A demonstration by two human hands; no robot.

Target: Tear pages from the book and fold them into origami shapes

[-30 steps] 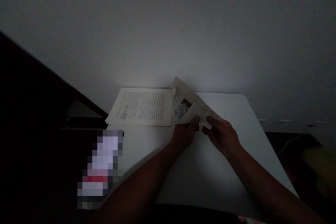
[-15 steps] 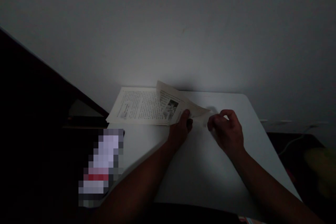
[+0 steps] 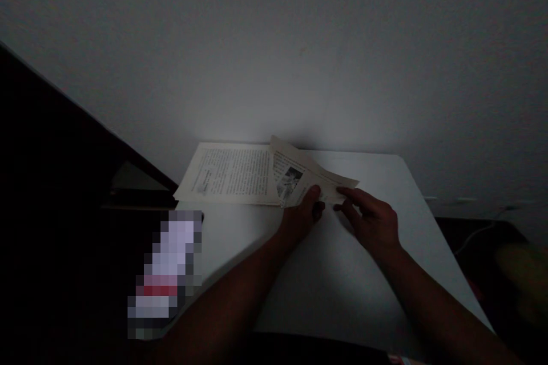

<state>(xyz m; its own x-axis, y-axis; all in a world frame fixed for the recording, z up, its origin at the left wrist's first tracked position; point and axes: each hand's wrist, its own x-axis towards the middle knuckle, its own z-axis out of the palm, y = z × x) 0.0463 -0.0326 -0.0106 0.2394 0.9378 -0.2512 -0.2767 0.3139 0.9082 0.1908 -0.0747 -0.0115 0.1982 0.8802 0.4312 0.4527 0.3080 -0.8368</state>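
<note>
Printed pages (image 3: pixel 235 174) lie flat at the back left of a white table (image 3: pixel 368 296). Over their right edge, a loose sheet (image 3: pixel 314 174) with a dark picture is raised and slanted. My left hand (image 3: pixel 303 211) grips the near edge of this sheet, thumb on top and fingers curled below. At the sheet's right corner is my right hand (image 3: pixel 368 217), its fingertips touching the paper and its thumb and index finger apart.
A blurred-out, pixelated phone-like object (image 3: pixel 166 268) rests at the table's left edge. A pale wall (image 3: pixel 274 57) rises directly behind the table. To the right are a thin cable (image 3: pixel 475 234) and a dim yellowish item (image 3: pixel 524 279).
The raised sheet and my left hand have shifted right. My right hand has uncurled, and its fingers now reach to the sheet's right corner.
</note>
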